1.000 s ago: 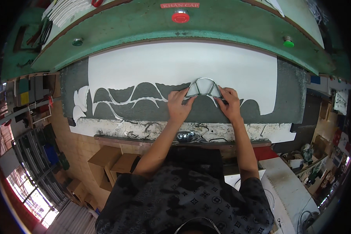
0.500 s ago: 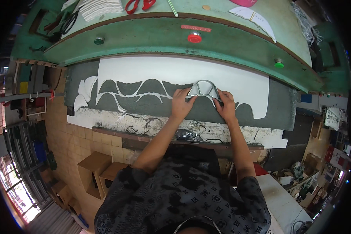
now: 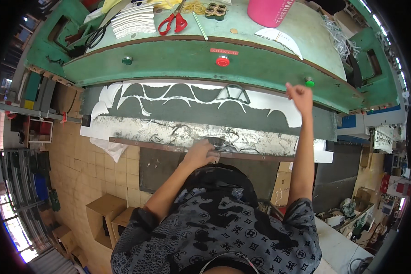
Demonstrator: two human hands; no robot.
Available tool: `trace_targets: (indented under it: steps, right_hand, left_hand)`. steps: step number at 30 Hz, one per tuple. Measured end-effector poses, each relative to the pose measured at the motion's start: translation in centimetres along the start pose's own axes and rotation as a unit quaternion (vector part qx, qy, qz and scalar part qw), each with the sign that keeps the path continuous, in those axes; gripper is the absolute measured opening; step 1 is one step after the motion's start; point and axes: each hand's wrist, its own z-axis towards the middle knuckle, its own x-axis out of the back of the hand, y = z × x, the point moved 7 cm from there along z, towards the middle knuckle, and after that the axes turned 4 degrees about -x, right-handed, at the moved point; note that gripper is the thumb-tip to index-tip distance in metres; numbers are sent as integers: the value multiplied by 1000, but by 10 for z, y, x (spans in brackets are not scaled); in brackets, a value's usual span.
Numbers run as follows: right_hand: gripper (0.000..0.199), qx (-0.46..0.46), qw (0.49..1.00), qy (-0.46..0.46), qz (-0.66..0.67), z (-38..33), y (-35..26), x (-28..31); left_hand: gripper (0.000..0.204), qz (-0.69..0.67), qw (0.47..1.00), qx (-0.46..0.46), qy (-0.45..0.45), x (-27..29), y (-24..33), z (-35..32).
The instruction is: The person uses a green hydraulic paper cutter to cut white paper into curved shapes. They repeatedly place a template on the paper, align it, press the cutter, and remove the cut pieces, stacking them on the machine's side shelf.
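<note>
My right hand [image 3: 300, 97] is raised over the right side of the work surface, its fingers curled in with nothing showing in them. Close by it is a green push button [image 3: 309, 82] on the green beam. My left hand [image 3: 199, 154] rests at the brown front rail [image 3: 164, 146], fingers and thumb apart, beside a dark plastic-looking bundle [image 3: 216, 143]. Untouched, a metal cutting die [image 3: 233, 94] in a half-moon shape lies on the white sheet [image 3: 262, 98]. Scalloped openings in the sheet show the dark board [image 3: 201, 116] below.
Cut white pieces [image 3: 107, 96] lie at the board's left end. The green beam [image 3: 178, 58] spans the far side, with a red button [image 3: 222, 61]. On the shelf above are red-handled scissors [image 3: 173, 23], a white stack [image 3: 133, 21] and a pink container [image 3: 268, 11]. Cardboard boxes [image 3: 106, 204] stand lower left.
Both hands have let go of the cutting die. My right hand has moved up and right towards the green button; my left has drawn back to the front rail. The view has shifted.
</note>
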Motion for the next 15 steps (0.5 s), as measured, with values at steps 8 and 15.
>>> trace_targets:
  steps: [8,15]
  right_hand:
    - [38,15,999,27,-17,-31,22,3]
    - [37,52,983,-172,-31,-227,-1,-161]
  left_hand:
    - [38,25,996,-4,88,-9,10,-12]
    - [37,51,991,1,121,-8,24,-21]
